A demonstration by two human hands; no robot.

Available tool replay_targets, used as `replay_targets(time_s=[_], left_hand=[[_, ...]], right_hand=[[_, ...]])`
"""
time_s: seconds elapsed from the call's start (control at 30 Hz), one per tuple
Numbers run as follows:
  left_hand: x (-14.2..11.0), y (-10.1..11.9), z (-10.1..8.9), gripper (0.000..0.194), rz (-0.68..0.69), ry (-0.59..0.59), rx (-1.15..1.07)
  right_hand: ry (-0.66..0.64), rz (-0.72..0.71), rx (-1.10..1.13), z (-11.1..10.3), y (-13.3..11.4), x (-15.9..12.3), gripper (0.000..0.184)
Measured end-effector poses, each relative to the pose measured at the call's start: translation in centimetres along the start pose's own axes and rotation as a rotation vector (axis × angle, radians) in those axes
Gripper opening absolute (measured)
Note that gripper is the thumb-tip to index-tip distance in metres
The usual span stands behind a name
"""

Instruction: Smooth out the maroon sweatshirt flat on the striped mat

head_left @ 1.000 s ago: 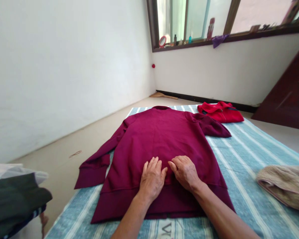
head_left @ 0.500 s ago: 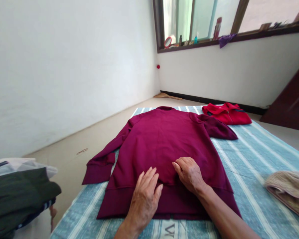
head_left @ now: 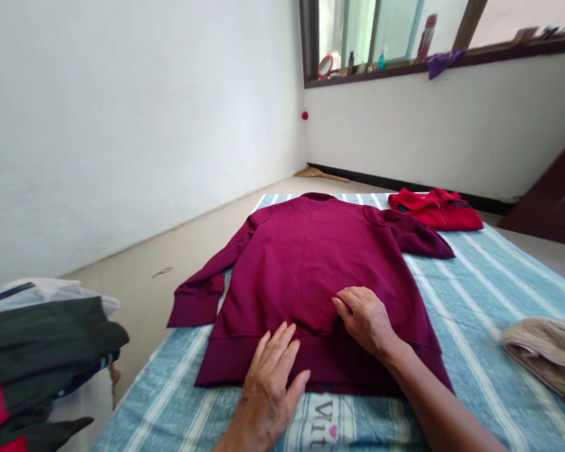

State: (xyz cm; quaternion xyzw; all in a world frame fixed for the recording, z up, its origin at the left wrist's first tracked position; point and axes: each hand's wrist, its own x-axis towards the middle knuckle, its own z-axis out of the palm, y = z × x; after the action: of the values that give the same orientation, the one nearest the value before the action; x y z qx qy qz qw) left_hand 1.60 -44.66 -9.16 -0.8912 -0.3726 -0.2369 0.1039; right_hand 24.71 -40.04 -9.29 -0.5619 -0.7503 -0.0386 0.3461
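Small room, white walls, window sill with bottles above; striped blue mat (head_left: 475,276) on floor. Maroon sweatshirt (head_left: 311,263) lies flat on mat, back side up, collar pointing away toward window, hem toward person; long axis runs near to far. Left sleeve spreads onto bare floor. Left hand (head_left: 268,389) flat, fingers spread, on hem band, grasping nothing. Right hand (head_left: 367,317) flat on lower back of cloth, fingers together, also no grasp. Step in hand, as I judge: smoothing cloth flat. Next move calls for light even pressure, no dragging of hem. Red garment (head_left: 435,210) at far corner, beige cloth (head_left: 546,351) at right, dark clothes pile (head_left: 37,351) at left.
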Motion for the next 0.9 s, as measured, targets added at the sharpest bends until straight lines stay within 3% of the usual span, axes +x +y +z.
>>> replay_targets(time_s=[0.27,0.5,0.7,0.9], left_hand=[[-0.8,0.2,-1.1,0.036,-0.013,-0.054,-0.094],[-0.9,0.4,-1.0,0.031,0.002,-0.021,-0.110],[-0.6,0.6,-1.2,0.028,0.007,-0.013,-0.107],[-0.2,1.0,-1.1,0.032,0.024,-0.029,-0.135]], right_hand=[[-0.224,-0.181,0.075,-2.7,-3.8,-3.5,0.008],[-0.113,-0.237,0.008,-2.6,-4.6,-7.4,0.016],[-0.107,-0.265,-0.013,-2.0,-4.3,-7.9,0.018],[-0.161,-0.328,-0.126,-2.0,-4.6,-8.4,0.039]])
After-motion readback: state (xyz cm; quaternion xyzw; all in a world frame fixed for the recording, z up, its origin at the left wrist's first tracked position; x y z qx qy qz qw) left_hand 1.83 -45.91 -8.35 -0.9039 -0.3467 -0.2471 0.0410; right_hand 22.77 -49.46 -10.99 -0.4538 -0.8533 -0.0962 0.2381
